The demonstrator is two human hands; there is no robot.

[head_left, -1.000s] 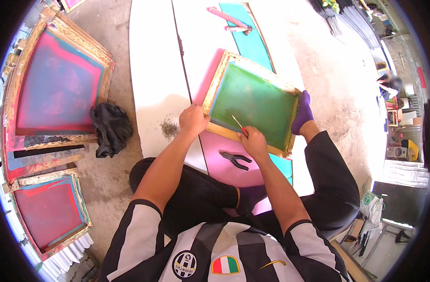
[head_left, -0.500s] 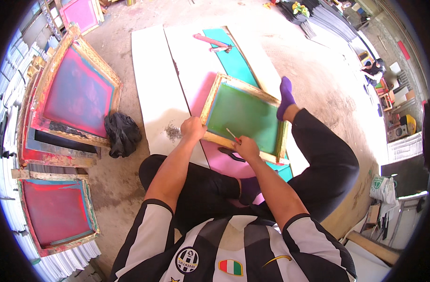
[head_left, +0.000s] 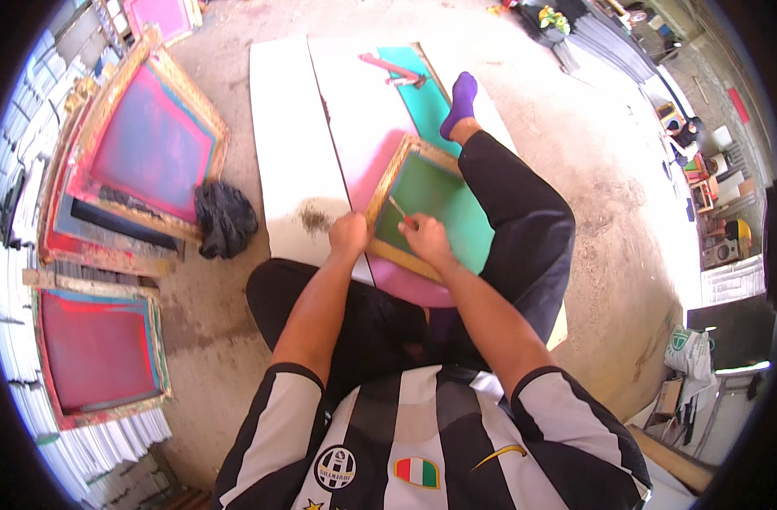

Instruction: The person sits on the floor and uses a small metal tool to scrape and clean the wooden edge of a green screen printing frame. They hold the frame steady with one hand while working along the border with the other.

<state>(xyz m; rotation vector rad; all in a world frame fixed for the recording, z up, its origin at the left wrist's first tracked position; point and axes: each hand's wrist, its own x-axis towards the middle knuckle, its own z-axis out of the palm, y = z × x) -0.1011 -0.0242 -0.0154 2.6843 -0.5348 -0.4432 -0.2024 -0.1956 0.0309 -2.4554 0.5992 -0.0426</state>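
A wooden-framed printing screen with green mesh (head_left: 435, 189) lies in front of me, and my leg hides its right part. My left hand (head_left: 350, 235) is closed on the frame's left edge. Over the mesh near that edge, my right hand (head_left: 426, 237) is closed around a thin screwdriver-like tool (head_left: 397, 206) with a red handle and a pale shaft. The shaft points away from me to the left, over the mesh close to the wooden rail. Whether its tip touches the screen, I cannot tell.
White boards (head_left: 288, 110) lie beneath, with a dark crumbly patch (head_left: 314, 219). A pinkish stick-like tool (head_left: 387, 65) rests beyond, near a teal strip (head_left: 415, 106). On the left stand more screens (head_left: 155, 140) and a black plastic bag (head_left: 224, 219). My purple-socked foot (head_left: 462, 100) is by the far boards.
My right hand and its tool moved left and away, toward the frame's left rail. My right leg swung left across the screen. My left hand keeps its hold on the frame.
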